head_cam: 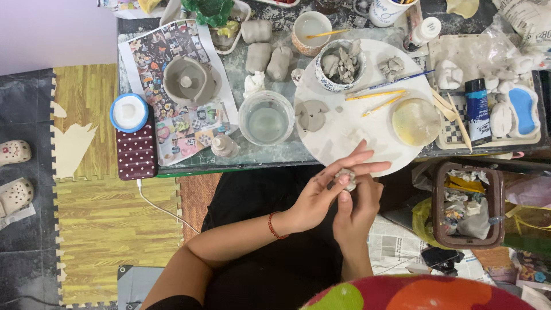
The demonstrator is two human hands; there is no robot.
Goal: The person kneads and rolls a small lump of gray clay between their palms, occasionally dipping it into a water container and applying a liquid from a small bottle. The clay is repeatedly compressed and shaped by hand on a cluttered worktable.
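A small lump of grey clay (345, 178) sits between both hands, just below the edge of a round white board (344, 129). My left hand (327, 192) lies flat over the lump with fingers stretched toward the right. My right hand (357, 209) cups it from beneath with its fingers curled up around the clay. A red thread bracelet circles my left wrist. On the board lie a flat grey clay piece (311, 115), a patterned bowl of clay scraps (340, 65), thin brushes (381, 93) and a round yellowish sponge (415, 121).
The table holds a clear glass of water (266, 117), a grey clay dish (188, 81) on printed paper, clay lumps (268, 57), a blue-rimmed tub (129, 112), a dotted case (137, 154) and a blue bottle (476, 109). A brown basket of scraps (468, 204) stands at right. Slippers (14, 175) lie at left.
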